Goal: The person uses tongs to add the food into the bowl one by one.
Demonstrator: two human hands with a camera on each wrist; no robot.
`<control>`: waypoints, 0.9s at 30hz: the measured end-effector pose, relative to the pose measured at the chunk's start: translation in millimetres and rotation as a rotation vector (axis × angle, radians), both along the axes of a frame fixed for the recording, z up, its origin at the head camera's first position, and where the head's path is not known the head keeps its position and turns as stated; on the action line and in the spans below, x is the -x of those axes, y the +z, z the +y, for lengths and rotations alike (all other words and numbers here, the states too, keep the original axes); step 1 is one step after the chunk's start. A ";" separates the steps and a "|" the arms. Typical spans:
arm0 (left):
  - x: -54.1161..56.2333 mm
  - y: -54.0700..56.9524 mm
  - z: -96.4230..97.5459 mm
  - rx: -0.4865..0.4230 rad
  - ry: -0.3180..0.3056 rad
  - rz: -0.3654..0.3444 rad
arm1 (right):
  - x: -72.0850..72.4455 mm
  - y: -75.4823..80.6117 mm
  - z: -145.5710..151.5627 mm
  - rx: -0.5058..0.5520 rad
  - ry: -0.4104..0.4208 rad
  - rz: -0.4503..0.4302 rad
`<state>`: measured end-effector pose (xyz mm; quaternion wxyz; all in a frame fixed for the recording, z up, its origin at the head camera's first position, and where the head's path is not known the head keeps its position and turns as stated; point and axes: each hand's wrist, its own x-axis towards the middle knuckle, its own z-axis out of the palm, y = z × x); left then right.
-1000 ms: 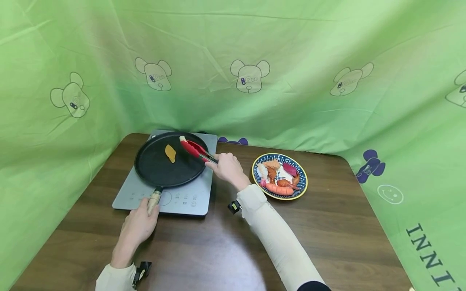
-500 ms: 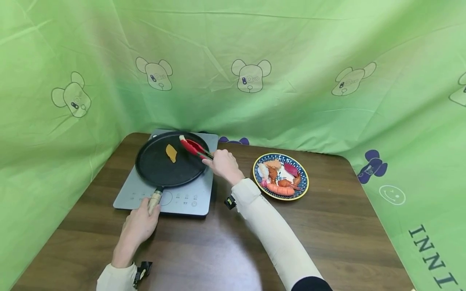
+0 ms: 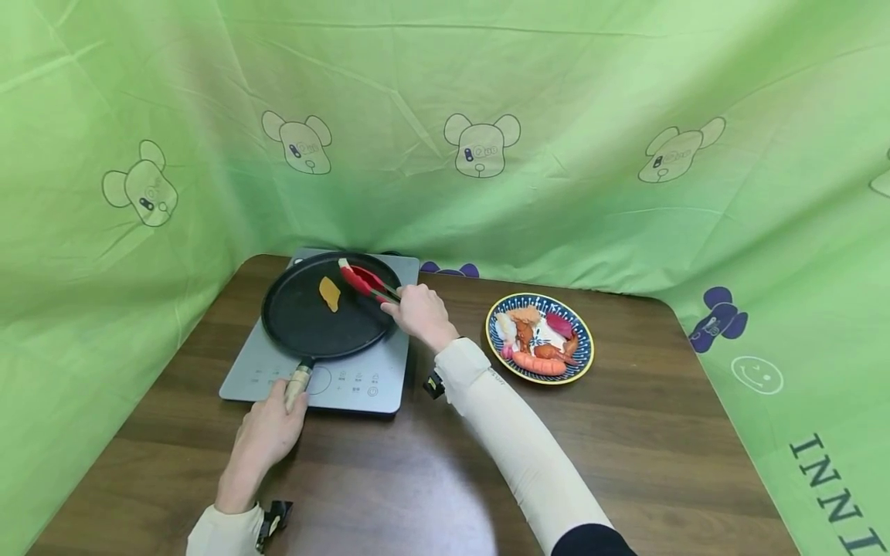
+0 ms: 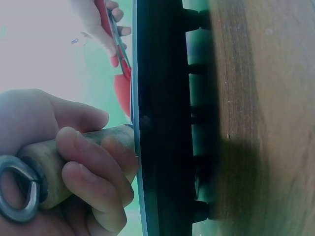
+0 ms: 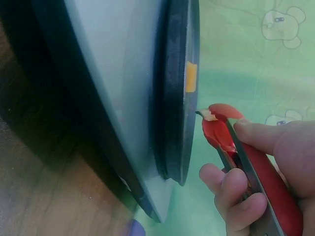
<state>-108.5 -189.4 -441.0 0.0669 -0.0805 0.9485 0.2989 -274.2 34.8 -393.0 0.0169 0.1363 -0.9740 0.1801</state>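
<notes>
In the head view, my left hand (image 3: 270, 432) grips the wooden handle (image 4: 54, 152) of a round, flat black frying pan (image 3: 313, 328). Its fingers wrap the handle near the metal ring in the left wrist view. The pan sits on a grey induction cooktop (image 3: 243, 374), with one yellow-orange food piece (image 3: 330, 294) lying in it. My right hand (image 3: 422, 315) holds red-tipped kitchen tongs (image 3: 365, 282) over the pan's right side. Between the tongs' tips shows a small pale piece (image 5: 210, 117), its kind unclear.
To the right stands a blue-patterned plate (image 3: 587, 359) bearing several foods, among them a scored sausage (image 3: 538, 363) and a dark pink slice (image 3: 558, 324). Green printed cloth (image 3: 389, 208) hangs around the brown wooden table (image 3: 626, 448).
My right hand and the tongs have shifted slightly left over the pan. The left hand keeps its grip on the handle; the food in the pan lies as before.
</notes>
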 end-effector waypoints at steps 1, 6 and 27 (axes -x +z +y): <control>0.0 0.1 0.1 0.001 0.002 0.000 | 0.0 -0.6 -0.1 0.000 -0.001 -0.004; -0.5 0.8 0.5 -0.001 0.003 -0.001 | -0.1 -2.6 0.1 0.006 -0.007 -0.016; 1.0 2.0 -0.3 0.001 -0.009 -0.010 | -28.5 11.1 41.2 -0.019 -0.007 0.068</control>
